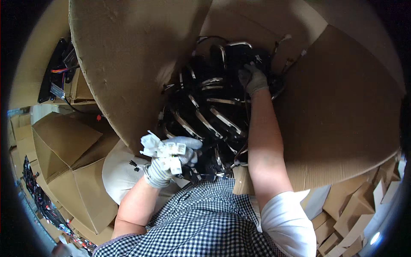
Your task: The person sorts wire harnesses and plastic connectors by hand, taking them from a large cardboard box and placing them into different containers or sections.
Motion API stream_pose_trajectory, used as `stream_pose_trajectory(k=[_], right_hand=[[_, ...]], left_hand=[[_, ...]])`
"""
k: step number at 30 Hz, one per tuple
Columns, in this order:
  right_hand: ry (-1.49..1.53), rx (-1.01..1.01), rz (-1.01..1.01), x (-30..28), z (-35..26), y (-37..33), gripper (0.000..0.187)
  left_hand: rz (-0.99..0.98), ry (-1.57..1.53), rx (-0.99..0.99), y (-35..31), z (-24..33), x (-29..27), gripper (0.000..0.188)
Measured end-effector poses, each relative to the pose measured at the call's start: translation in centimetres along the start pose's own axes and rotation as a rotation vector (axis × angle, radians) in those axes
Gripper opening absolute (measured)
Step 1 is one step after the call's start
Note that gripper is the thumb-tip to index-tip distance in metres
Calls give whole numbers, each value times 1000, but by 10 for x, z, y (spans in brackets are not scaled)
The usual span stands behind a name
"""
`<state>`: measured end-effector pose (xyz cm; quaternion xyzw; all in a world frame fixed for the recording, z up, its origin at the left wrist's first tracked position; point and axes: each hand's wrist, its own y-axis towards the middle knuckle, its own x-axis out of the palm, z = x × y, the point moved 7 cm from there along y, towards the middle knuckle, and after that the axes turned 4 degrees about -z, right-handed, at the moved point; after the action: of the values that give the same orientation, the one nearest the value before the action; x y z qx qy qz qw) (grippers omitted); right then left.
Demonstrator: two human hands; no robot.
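Our left arm comes up from the lower edge, bent at the elbow and angled to the right, so that the left hand (185,157) stands low at the near end of the carton. The striped glove is closed around a bunch of white plugs (170,148), which bulge out above and over the fingers. Our right arm is nearly straight, stretched away from us into the carton, and the right hand (255,79) points down with curled fingers at the far right of a heap of black parts (184,103) with shiny strips. We cannot tell whether those fingers grip one of the parts or only touch it.

To the left of the left hand, a closed box (81,184) stands well apart, beyond our pale trouser leg (122,173). The carton's left wall (120,55) rises beyond the left hand, its bare edge curving down close to the plugs. Between the hands, the heap fills most of the space. Just right of the right hand, thin wires (289,64) stick up beside the heap; past them is open room as far as the right wall (342,115), whose near rim passes close to our right forearm.
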<state>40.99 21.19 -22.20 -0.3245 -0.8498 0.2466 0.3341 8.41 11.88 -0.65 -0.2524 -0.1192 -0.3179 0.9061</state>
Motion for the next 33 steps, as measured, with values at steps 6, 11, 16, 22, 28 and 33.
stream_pose_trajectory(k=[6,11,16,22,28,33], right_hand=[[671,-108,-80,17,3,15,21],[-249,-628,-231,51,-46,-84,17],[-1086,-1237,-307,87,-60,-214,15],[-1820,-872,-508,115,12,-295,22],[-1847,-794,-652,108,20,-314,21],[-1650,-1165,-610,88,20,-338,15]], left_hand=[[-181,-267,-376,-3,-51,-5,38],[-97,-114,-158,1,-16,8,42],[103,17,60,4,-2,0,48],[237,-41,282,9,-67,-57,15],[-262,230,382,13,-14,33,42],[-307,372,387,10,-33,24,36]])
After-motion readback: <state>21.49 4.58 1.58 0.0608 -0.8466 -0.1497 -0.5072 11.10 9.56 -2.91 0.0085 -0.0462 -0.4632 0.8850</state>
